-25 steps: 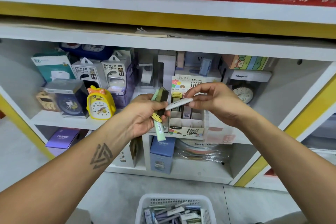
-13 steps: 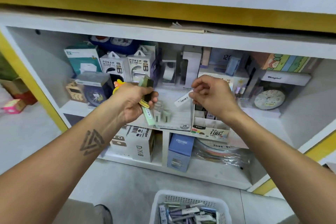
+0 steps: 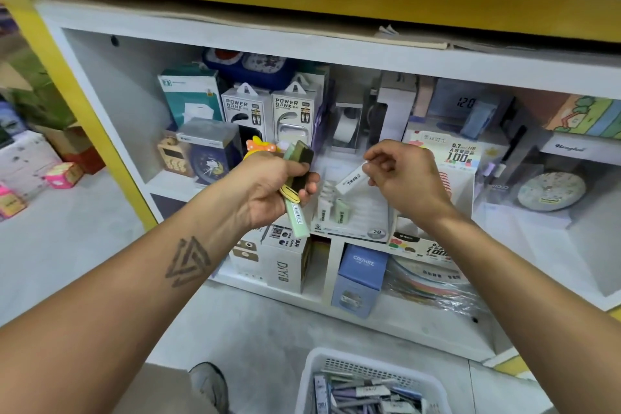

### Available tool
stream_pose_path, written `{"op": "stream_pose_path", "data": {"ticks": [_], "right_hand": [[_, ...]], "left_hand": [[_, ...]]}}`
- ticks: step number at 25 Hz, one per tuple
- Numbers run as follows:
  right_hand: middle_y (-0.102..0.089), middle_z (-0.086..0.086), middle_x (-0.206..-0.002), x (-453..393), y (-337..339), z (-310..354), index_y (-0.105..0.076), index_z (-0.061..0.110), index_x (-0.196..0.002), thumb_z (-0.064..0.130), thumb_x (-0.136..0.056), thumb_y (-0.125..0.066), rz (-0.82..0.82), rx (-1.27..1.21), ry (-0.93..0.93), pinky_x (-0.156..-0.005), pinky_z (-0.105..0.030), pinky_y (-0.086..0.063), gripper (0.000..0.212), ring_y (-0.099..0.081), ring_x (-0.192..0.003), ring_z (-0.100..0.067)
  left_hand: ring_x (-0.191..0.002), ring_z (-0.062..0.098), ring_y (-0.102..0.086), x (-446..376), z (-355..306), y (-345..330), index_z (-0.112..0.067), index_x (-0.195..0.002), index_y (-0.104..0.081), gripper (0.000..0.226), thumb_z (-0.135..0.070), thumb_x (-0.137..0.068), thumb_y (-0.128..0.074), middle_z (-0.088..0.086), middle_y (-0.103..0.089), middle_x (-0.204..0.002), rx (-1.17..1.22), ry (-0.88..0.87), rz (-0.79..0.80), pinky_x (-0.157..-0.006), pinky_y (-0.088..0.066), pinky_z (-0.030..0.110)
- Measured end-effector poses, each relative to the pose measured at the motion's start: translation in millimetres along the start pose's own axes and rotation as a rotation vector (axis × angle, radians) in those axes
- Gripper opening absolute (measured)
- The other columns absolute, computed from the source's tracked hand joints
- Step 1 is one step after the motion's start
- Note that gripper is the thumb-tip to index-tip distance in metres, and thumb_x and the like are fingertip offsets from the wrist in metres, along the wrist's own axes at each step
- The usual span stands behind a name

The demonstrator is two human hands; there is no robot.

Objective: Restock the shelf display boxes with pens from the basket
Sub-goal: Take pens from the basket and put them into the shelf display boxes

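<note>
The left hand (image 3: pixel 268 188) grips a bundle of pens (image 3: pixel 295 185) while the right hand (image 3: pixel 403 175) pinches a white pen (image 3: pixel 351 180) above the display box (image 3: pixel 353 215) on the shelf (image 3: pixel 537 225).

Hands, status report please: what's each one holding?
Left hand grips a bundle of packs. Right hand pinches white pack over display box. Nothing blocking.
</note>
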State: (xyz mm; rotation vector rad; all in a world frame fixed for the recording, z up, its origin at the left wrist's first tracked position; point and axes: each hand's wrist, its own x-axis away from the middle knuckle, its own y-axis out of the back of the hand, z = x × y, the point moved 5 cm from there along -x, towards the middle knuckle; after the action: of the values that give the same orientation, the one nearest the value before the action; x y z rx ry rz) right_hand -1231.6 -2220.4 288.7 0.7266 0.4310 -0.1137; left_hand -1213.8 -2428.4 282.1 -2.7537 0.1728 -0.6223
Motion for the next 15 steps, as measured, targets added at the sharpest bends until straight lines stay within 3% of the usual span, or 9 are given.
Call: {"op": "stream_pose_path", "data": {"ticks": [3,5,10,15], "right_hand": [[-0.07,-0.008,-0.092,0.5,-12.0,4.3,-0.067,0.008,-0.107,0.004,-0.094,-0.06,0.007,0.286,0.145,-0.076,-0.041,-0.056,0.015,-0.067,-0.083,-0.026],[-0.068,-0.012,-0.089,0.7,-28.3,7.2,-0.063,0.006,-0.105,0.001,-0.095,-0.056,0.041,0.395,0.201,-0.071,-0.045,-0.055,0.013,-0.064,-0.081,-0.031],[-0.069,-0.011,-0.089,-9.7,-50.4,0.1,-0.065,0.006,-0.102,0.007,-0.096,-0.058,0.085,0.316,0.114,-0.073,-0.044,-0.056,0.008,-0.066,-0.081,-0.029],[-0.07,-0.005,-0.085,-13.7,-50.8,0.6,-0.069,0.009,-0.098,0.007,-0.094,-0.064,0.089,0.235,0.156,-0.072,-0.041,-0.058,0.007,-0.068,-0.076,-0.019]], "left_hand": [[-0.054,0.019,-0.055,1.8,1.2,5.2,0.0,-0.112,-0.052,0.016,0.004,-0.099,-0.043,0.018,-0.059,-0.081,-0.005,0.002,-0.009,-0.042,-0.042,0.021],[-0.054,0.02,-0.055,3.6,2.6,6.5,0.001,-0.114,-0.052,0.018,0.005,-0.098,-0.044,0.018,-0.059,-0.08,0.0,0.008,-0.008,-0.042,-0.042,0.021],[-0.054,0.021,-0.055,4.4,2.7,7.4,0.002,-0.115,-0.052,0.019,0.007,-0.097,-0.046,0.019,-0.059,-0.079,-0.013,0.004,-0.005,-0.043,-0.042,0.021],[-0.055,0.022,-0.057,3.3,3.3,13.5,0.004,-0.117,-0.054,0.021,0.006,-0.097,-0.048,0.02,-0.062,-0.08,-0.035,0.009,-0.009,-0.045,-0.044,0.023]]}}
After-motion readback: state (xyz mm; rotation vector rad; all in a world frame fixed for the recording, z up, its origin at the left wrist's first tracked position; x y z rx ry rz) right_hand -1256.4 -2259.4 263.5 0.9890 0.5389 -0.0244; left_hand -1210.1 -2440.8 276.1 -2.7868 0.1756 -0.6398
